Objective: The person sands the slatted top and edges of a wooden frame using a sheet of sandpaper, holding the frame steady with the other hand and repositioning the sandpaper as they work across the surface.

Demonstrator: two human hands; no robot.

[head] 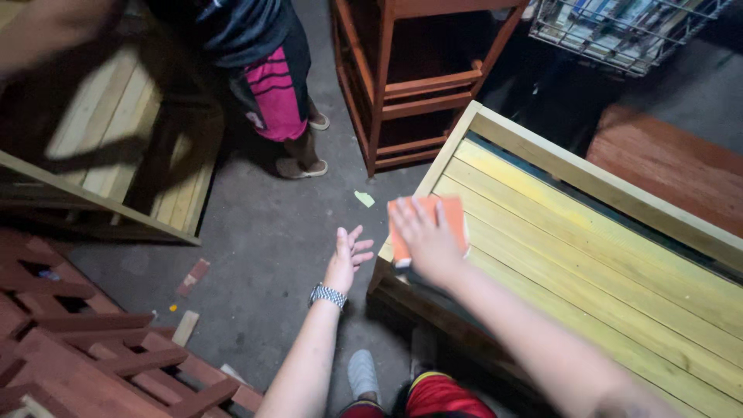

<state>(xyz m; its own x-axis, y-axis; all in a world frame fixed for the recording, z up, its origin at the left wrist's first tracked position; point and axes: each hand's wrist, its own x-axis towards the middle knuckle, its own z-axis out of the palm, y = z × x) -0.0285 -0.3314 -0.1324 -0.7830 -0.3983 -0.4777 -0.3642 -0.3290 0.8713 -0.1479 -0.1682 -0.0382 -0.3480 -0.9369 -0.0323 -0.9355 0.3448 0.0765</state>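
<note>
My right hand [426, 236] presses flat on an orange sheet of sandpaper [453, 217] at the near left corner of a pale yellow slatted wooden frame [588, 255]. The fingers are spread over the sheet. My left hand [347, 255], with a metal wristwatch [327, 295], hangs over the concrete floor just left of that corner. Its fingers are apart and it holds nothing.
Another person in pink-striped shorts and sandals [275, 93] stands at the top. A red-brown wooden stool frame [410, 85] stands beside them. Unpainted slatted furniture [116, 131] lies at left, reddish pieces [93, 348] at lower left. A wire basket [619, 31] sits top right. My foot [362, 373] shows below.
</note>
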